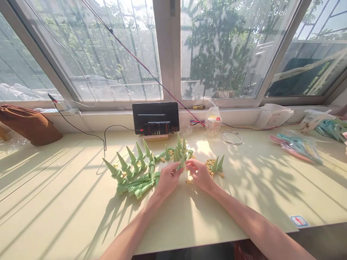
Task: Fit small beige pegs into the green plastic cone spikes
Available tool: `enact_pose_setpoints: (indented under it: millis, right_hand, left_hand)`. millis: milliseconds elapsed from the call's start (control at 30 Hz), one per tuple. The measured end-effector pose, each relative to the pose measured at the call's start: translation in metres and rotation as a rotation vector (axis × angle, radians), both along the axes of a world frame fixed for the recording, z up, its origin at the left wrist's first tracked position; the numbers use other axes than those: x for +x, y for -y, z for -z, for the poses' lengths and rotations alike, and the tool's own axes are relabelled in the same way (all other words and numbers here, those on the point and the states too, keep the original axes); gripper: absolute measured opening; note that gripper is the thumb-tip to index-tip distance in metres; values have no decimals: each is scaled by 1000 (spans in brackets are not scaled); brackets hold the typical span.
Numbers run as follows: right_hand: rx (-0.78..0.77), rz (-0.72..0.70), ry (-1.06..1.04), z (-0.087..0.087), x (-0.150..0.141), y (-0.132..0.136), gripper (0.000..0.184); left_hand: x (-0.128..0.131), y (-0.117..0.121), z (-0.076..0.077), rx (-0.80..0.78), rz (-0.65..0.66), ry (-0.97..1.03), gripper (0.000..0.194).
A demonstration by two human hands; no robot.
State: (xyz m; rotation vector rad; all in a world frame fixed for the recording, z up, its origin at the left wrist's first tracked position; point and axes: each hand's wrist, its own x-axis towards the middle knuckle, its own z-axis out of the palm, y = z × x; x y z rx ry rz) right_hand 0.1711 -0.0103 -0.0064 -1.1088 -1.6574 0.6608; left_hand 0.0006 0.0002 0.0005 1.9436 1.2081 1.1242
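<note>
My left hand (168, 177) is closed on a green plastic spike (182, 161), its cone pointing upward between thumb and fingers. Close beside it, my right hand (200, 174) has its fingers pinched together near that spike. Anything small between those fingertips is too tiny to make out. Left of my hands, a row of green spikes (132, 156) stands upright, with several more green spikes (141, 187) lying flat in front. Small yellow pieces (210, 164) lie in a heap right of my right hand, where two green cones (217, 164) stand.
A dark tablet (155, 115) leans at the back, a phone (156, 129) before it. A plastic cup in a bag (213, 121) and a coiled cable (231, 137) stand behind right. Bagged pink and teal items (295, 146) lie right; a brown bag (29, 124) sits left.
</note>
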Motion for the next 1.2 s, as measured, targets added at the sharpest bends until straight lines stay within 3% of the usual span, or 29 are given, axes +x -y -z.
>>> enact_pose_setpoints:
  millis: [367,700,1200]
  right_hand:
    - [23,-5,-13,1,-3,0,22]
    - [55,-18,-29,3,-1,1,23]
    - [103,-8,29,6,2,-5,16]
  left_hand:
    - [2,1,0,80,-50,-41,19]
    - [3,3,-8,-83,-74,107,29]
    - [4,6,-13,-156,-101,183,41]
